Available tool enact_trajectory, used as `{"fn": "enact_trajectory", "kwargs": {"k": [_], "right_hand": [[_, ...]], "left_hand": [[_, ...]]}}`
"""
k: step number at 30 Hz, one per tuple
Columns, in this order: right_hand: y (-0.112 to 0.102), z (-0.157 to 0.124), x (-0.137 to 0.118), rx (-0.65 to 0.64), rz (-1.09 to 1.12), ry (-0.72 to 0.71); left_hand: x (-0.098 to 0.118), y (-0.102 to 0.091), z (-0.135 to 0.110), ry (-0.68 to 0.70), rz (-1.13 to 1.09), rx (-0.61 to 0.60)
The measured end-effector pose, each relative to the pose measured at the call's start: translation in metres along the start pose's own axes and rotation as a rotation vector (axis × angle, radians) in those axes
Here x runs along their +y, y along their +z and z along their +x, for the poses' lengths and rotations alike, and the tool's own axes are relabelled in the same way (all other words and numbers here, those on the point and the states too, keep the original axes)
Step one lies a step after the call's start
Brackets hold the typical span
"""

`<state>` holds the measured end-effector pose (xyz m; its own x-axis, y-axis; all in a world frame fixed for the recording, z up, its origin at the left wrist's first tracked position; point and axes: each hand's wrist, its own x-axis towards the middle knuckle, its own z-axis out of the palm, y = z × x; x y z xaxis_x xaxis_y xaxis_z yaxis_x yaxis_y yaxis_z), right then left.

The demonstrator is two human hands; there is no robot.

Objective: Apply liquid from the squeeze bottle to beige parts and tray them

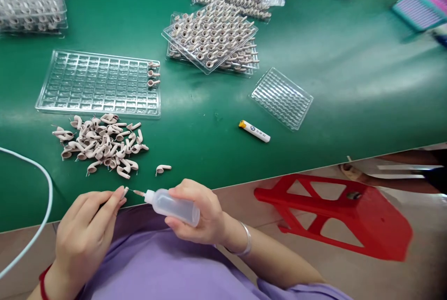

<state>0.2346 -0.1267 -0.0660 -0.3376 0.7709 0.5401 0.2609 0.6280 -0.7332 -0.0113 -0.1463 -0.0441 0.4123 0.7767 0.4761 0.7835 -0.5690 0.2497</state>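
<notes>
My left hand point(89, 230) pinches a small white earbud shell point(125, 191) at the table's front edge, most of it hidden by the fingers. In my right hand point(200, 211) is a translucent squeeze bottle point(172, 206), lying nearly level with its needle tip point(138, 193) pointing left, at or very near the shell. A pile of earbud shells point(104, 144) lies just beyond my left hand. One single earbud shell point(163, 168) rests apart, to the right of the pile. Behind the pile is a clear compartment tray point(98, 83), with three shells in its right-hand column.
Stacked trays full of shells point(211, 37) stand at the back middle, more trays point(31, 2) at the back left. A white lighter-like tube point(254, 131) and a small clear tray point(282, 98) lie rightward. A pale cable point(45, 183) curves at left; a red stool point(349, 216) stands below right.
</notes>
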Motion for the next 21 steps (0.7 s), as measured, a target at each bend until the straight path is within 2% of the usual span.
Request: {"fn": "enact_trajectory", "kwargs": {"k": [21], "right_hand": [[0.001,-0.0005,0.0007,-0.013,-0.04,-0.008]], "left_hand": [[0.0009,0.0019,0.0017,-0.016,0.015,-0.004]]}}
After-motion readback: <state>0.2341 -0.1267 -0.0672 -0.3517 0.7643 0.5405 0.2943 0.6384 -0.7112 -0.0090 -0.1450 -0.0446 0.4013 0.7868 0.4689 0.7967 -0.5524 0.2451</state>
